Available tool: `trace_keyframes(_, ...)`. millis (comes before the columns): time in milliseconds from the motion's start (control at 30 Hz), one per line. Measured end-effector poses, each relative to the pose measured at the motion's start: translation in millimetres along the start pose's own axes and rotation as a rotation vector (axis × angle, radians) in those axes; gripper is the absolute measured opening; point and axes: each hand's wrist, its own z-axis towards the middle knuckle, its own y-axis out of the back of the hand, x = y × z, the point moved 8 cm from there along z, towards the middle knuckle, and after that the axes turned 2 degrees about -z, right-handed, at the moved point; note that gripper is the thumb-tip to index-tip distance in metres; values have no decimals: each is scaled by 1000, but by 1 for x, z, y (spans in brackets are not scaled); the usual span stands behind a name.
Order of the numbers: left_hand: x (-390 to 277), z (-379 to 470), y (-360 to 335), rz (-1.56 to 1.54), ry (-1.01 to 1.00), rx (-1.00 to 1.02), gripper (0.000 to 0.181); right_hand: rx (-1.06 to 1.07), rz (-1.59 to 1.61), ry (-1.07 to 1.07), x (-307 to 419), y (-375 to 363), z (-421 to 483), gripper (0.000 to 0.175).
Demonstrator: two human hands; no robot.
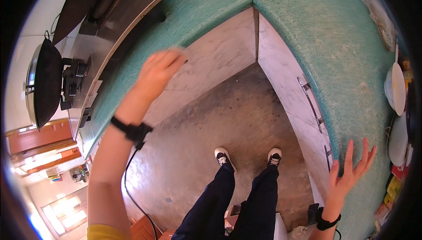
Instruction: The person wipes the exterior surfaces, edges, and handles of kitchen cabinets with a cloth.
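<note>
My left hand [162,66] hangs over the edge of the green countertop [211,0] on the stove side, its fingers bent together and blurred. A small dark spot shows at its fingertips; whether that is a held thing cannot be made out. My right hand [351,170] is spread, fingers apart and nothing in them, over the right-hand counter [343,61]. Nearest to it are a pale dish [398,141] and colourful packets [392,187] along the wall side. Both wrists wear black straps with cables.
At left, a black wok [47,81] sits by the burner [73,83] of a steel gas stove [99,42]. White bowls [395,88] and a clear plastic bag [377,15] line the right counter. Marble-patterned cabinets with metal handles [310,103] flank the brown floor [224,118].
</note>
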Motion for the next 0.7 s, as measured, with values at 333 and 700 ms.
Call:
trace_keyframes(333, -23, 104, -6, -44, -102, -176, 29, 32, 61, -33, -1, 1, 1, 38)
trace_keyframes(700, -9, 5, 3, 65, 9, 94, 33, -30, 92, -65, -2, 5, 0, 42)
